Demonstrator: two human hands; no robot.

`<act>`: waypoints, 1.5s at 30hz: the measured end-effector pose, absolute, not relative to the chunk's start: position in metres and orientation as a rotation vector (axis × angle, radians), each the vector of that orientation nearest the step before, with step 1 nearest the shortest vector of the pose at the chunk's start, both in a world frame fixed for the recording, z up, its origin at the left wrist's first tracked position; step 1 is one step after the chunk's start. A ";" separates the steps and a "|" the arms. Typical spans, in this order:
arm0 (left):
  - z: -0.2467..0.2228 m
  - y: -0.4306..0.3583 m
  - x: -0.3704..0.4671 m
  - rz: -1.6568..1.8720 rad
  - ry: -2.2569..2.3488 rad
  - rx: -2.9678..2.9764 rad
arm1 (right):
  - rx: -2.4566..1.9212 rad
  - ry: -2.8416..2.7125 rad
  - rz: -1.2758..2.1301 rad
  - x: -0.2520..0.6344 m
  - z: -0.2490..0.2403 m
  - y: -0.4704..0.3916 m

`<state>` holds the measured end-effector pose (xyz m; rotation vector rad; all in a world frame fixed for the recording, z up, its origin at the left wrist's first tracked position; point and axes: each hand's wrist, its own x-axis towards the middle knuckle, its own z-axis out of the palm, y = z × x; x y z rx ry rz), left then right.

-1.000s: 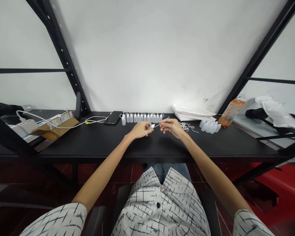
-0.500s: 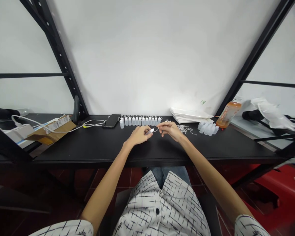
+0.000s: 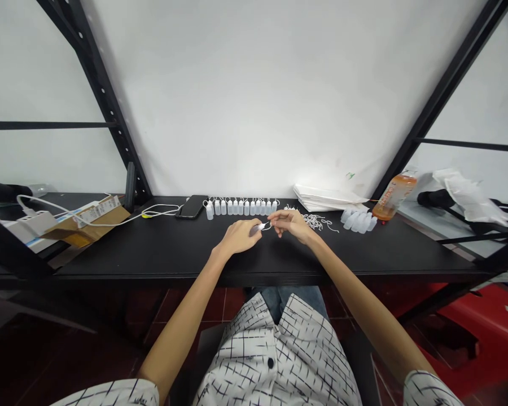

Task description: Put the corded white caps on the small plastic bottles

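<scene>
Between thumb and fingers, my left hand (image 3: 238, 235) grips a small white bottle (image 3: 260, 226) whose tip points right. A thin white cord loops from the bottle's tip to the pinched fingertips of my right hand (image 3: 291, 223). Behind my hands, a row of small translucent bottles (image 3: 241, 208) with cord loops at their tops stands on the black table (image 3: 152, 248). A tangled pile of white cords (image 3: 315, 221) lies just right of my right hand. Farther right are several translucent bottles without visible cords (image 3: 358, 220), lying close together.
A black phone (image 3: 193, 207) with a white cable lies left of the bottle row. Stacked white sheets (image 3: 328, 198) are at the back right, near an orange drink bottle (image 3: 393, 196). An opened cardboard box (image 3: 88, 223) and a power strip (image 3: 36, 225) are at the left.
My right hand has moved slightly left, closer to the bottle in my left hand. The cord between them is now bent into a tighter loop near the tip.
</scene>
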<state>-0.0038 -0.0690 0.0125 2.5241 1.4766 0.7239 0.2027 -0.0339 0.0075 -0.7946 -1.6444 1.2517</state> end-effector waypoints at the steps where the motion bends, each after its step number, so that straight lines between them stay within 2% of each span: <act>1: 0.012 -0.069 -0.004 0.719 1.486 2.530 | -0.799 -1.648 1.248 0.202 0.007 -0.034; 45: 0.008 -0.066 -0.002 0.551 1.485 2.565 | -0.792 -1.717 1.269 0.199 0.004 -0.033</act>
